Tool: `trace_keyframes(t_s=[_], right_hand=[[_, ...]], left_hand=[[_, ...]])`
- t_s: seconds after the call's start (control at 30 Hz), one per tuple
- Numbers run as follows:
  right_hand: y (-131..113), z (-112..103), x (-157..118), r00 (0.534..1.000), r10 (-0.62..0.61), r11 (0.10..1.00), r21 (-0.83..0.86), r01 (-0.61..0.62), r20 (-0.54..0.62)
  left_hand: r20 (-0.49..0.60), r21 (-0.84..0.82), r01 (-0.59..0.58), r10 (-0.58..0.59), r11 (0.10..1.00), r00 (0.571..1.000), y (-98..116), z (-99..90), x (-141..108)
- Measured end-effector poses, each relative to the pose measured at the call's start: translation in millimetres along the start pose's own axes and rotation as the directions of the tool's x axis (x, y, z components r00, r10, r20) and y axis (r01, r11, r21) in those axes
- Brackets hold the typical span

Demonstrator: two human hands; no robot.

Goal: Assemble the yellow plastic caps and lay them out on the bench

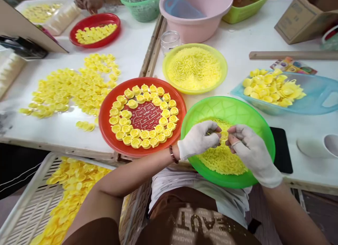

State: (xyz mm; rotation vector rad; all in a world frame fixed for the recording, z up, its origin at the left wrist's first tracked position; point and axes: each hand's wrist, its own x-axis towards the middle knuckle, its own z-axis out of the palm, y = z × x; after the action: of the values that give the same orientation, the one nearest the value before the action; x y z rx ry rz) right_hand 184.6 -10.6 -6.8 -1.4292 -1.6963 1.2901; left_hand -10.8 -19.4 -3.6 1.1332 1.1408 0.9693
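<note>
My left hand (pixel 202 138) and my right hand (pixel 246 146), in white gloves with bare fingertips, meet above a green bowl (pixel 268 143) of small yellow pieces (pixel 224 164). Between their pinched fingertips is a small yellow part (pixel 224 135), partly hidden by the fingers. To the left, a red plate (pixel 105 132) bears round yellow parts set in rings around a patterned centre. A yellow bowl (pixel 224 70) heaped with small yellow pieces stands behind the green one. On the right, a blue scoop (pixel 317 93) holds loose yellow caps (pixel 274 86).
Loose yellow parts (pixel 71 88) cover the left table. Behind are a red dish (pixel 117 30), a pink basin (pixel 195 26), a glass jar (pixel 170 41) and another person's hands (pixel 88 1). A dark phone-like slab (pixel 282 150) and a white cup (pixel 314 146) lie at right.
</note>
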Motion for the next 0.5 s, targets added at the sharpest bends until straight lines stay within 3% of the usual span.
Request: trace_keyframes(t_s=[0.13,0.3,0.4,0.5], right_hand=[[-3,4,-3,0.999,-0.033,0.999,0.033,0.033,0.007],[-2,6,2,0.992,-0.083,0.987,-0.131,0.096,0.098],[1,7,5,0.974,-0.146,0.943,-0.273,0.190,0.176],[6,9,5,0.945,-0.200,0.897,-0.341,0.282,0.258]], left_hand=[[-0.023,0.091,0.018,-0.016,0.996,1.000,10,-26.5,-7],[-0.149,0.067,0.091,-0.080,0.994,0.986,34,-66.8,-18],[-0.255,0.191,0.110,-0.058,0.975,0.965,50,-101.6,-25],[-0.429,0.385,0.188,-0.006,0.904,0.903,55,-147.1,-31]])
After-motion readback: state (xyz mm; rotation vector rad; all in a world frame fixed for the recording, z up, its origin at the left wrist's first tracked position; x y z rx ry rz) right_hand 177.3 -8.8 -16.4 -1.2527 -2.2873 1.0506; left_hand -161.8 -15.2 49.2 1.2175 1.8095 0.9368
